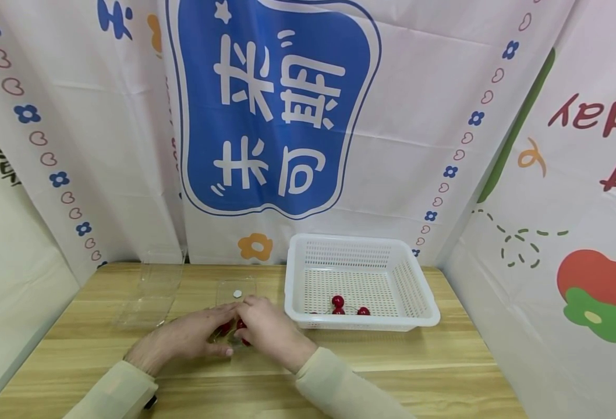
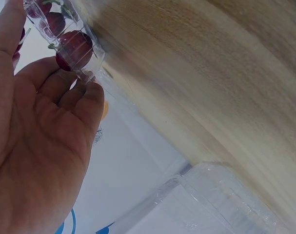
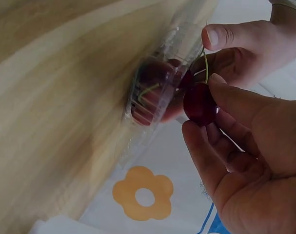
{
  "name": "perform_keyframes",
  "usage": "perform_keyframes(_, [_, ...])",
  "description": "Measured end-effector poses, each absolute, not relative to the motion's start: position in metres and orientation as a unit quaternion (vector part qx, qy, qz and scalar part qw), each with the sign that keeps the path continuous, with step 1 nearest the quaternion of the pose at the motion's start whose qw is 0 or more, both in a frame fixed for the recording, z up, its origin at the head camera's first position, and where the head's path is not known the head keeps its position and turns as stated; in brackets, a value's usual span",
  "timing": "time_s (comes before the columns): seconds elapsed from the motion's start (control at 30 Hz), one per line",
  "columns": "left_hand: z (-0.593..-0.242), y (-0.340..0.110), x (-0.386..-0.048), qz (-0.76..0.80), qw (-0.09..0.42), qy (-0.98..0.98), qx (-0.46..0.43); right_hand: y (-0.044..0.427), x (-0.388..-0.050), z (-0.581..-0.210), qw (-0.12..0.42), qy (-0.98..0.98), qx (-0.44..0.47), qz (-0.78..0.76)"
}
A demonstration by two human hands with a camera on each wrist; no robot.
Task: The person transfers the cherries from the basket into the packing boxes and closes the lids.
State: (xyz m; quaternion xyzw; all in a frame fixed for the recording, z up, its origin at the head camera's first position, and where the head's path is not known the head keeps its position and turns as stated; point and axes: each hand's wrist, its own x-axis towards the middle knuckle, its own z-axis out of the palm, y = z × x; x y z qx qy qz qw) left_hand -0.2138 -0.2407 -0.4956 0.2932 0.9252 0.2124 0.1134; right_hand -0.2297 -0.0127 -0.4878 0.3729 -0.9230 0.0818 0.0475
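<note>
A small clear plastic box [image 3: 160, 80] with red cherries [image 2: 75, 48] inside stands on the table between the hands. My left hand [image 1: 193, 334] holds the box from the left, its bent fingers against the wall in the left wrist view. Its thumb lies near the rim in the right wrist view. My right hand [image 1: 271, 331] pinches one dark red cherry [image 3: 200, 103] with a green stem, between thumb and fingers, just beside the box's open side. In the head view the hands partly hide the box and its cherries.
A white perforated basket [image 1: 428, 311] with several cherries [image 1: 337, 301] stands to the right. Another clear plastic box [image 1: 148, 297], lid raised, stands at the left. The wooden table [image 1: 418, 378] meets printed cloth [image 1: 423, 87] at the back.
</note>
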Motion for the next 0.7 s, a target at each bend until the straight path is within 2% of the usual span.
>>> perform_keyframes(0.2, [-0.494, -0.241, -0.213, 0.209, 0.105, 0.925, 0.298, -0.014, -0.228, -0.495, 0.044, -0.915, 0.38, 0.129])
perform_keyframes(0.7, [-0.49, -0.243, -0.211, 0.195, 0.142, 0.933, 0.265, 0.003, -0.213, -0.501, 0.051, -0.915, 0.385, 0.112])
